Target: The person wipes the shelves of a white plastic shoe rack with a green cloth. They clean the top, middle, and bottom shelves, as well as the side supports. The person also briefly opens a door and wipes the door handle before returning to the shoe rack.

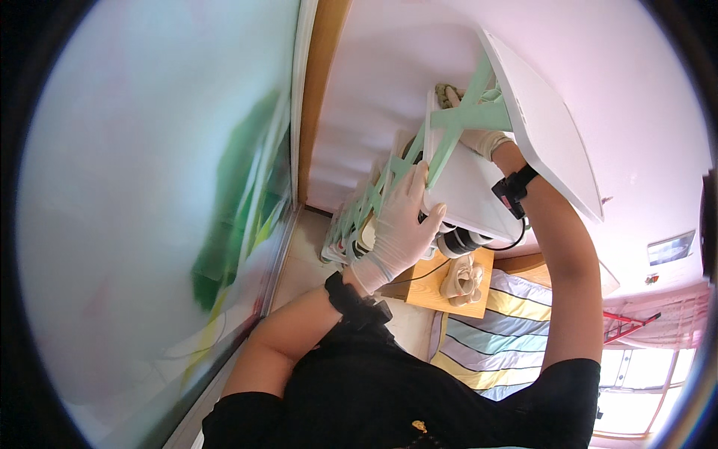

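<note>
A shoe rack with white shelves and mint-green plastic side frames (482,115) stands against the wall. My left hand (401,224), in a thin whitish glove, holds the rack at a shelf corner, fingers against the green frame and thumb apart below. Under the white top board (552,123), my gloved right hand (481,141) reaches across the second shelf (465,185). Its fingers press a crumpled olive-brown cloth (447,95) at that shelf's far end; the green frame partly hides this hand. Several shoes (463,241) sit on the lower levels.
A wooden cabinet (418,286) bearing a pair of beige shoes (463,280) stands beyond the rack. Next to it is a bed with striped bedding (493,337). A frosted glass panel (168,168) with a green pattern runs along the left. A dark cable (420,276) hangs near the cabinet.
</note>
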Motion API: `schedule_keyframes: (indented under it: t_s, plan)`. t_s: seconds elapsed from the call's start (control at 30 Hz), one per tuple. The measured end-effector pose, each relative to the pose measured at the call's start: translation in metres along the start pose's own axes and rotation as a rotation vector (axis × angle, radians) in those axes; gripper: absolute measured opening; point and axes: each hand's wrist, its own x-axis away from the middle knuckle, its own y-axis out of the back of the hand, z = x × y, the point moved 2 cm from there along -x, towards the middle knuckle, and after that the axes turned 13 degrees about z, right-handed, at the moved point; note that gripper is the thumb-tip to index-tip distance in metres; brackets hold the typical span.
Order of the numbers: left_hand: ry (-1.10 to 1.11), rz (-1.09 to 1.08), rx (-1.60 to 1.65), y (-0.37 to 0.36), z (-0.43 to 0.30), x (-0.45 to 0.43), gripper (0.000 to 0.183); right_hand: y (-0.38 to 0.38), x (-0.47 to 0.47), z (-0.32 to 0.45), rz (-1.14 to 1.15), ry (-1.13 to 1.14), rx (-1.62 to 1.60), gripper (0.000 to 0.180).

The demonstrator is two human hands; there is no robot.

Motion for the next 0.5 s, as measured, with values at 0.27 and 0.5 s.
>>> schedule_keyframes:
  t_s: [0.27,0.5]
  plan:
    - [-0.051,-0.002,-0.023,-0.002,0.013,0.002,0.068,0.011,-0.003,0.025,-0.011,0.181,0.069,0.040]
    - [-0.001,0.108,0.028,0.004,0.011,-0.002,0.068,-0.010,0.009,0.013,-0.226,0.472,0.383,0.041]
